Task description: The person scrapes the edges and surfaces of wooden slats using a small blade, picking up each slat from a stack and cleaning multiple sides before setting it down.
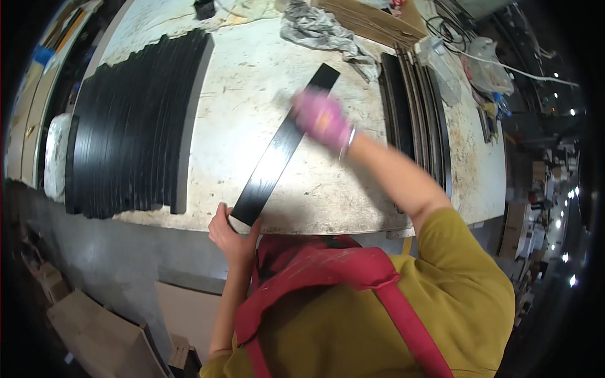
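A flat black board (272, 160) lies slanted across the worktable, its near end at the front edge. Around that near end my bare left hand (233, 234) is closed, thumb on one side and fingers on the other. My right hand (322, 118), in a pink glove, is on the upper part of the board and blurred by motion. Its fingers look curled together. A greyish smear shows at their far side, but what they hold, if anything, cannot be made out. Light glints off the board's middle.
Black boards (132, 126) stand tightly packed in a row on the left of the white, stained worktable (220, 101). Several more boards (416, 107) stand at the right. Behind are a crumpled grey cloth (318, 28), a cardboard box (378, 22), plastic bags (488, 66) and cables.
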`<state>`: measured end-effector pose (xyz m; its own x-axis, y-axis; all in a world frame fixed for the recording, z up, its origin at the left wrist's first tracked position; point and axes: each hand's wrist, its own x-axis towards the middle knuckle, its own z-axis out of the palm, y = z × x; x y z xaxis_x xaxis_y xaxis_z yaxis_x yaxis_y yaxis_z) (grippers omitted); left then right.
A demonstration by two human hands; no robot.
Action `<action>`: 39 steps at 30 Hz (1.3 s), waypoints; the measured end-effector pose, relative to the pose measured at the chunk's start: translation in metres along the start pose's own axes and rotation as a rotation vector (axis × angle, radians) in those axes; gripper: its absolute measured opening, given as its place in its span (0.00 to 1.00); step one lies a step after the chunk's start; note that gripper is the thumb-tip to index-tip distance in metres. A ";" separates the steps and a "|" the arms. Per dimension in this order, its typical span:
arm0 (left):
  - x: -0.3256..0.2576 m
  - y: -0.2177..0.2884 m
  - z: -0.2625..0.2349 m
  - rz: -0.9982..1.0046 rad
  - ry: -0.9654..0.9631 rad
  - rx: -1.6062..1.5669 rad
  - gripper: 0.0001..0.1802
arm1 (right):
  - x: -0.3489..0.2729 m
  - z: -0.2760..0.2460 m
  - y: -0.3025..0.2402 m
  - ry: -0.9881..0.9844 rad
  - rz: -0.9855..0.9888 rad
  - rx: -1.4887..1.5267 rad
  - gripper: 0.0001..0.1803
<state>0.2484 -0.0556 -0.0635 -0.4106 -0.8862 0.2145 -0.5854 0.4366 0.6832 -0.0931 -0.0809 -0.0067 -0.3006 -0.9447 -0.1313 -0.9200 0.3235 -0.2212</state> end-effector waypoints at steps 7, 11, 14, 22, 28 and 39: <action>0.002 -0.006 0.003 0.055 0.019 0.022 0.46 | 0.022 -0.023 0.074 0.321 -0.113 0.082 0.06; 0.004 -0.013 0.004 0.061 0.002 -0.028 0.49 | 0.038 -0.014 0.112 0.357 -0.088 -0.420 0.07; 0.009 -0.006 -0.008 0.074 -0.118 -0.083 0.52 | 0.036 -0.020 0.107 0.331 0.104 -0.138 0.06; 0.005 -0.006 -0.011 0.129 -0.032 -0.131 0.56 | -0.096 0.029 -0.134 -0.084 -0.587 0.203 0.05; 0.007 -0.008 -0.013 0.206 0.029 -0.036 0.56 | -0.071 0.033 -0.091 0.099 -0.411 0.211 0.06; 0.007 0.012 -0.015 0.150 -0.015 -0.096 0.48 | -0.034 0.006 -0.012 0.180 -0.168 0.205 0.09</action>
<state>0.2492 -0.0588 -0.0435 -0.4990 -0.8096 0.3090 -0.4480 0.5462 0.7077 -0.0706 -0.0521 -0.0052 -0.2052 -0.9743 0.0928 -0.8962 0.1490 -0.4178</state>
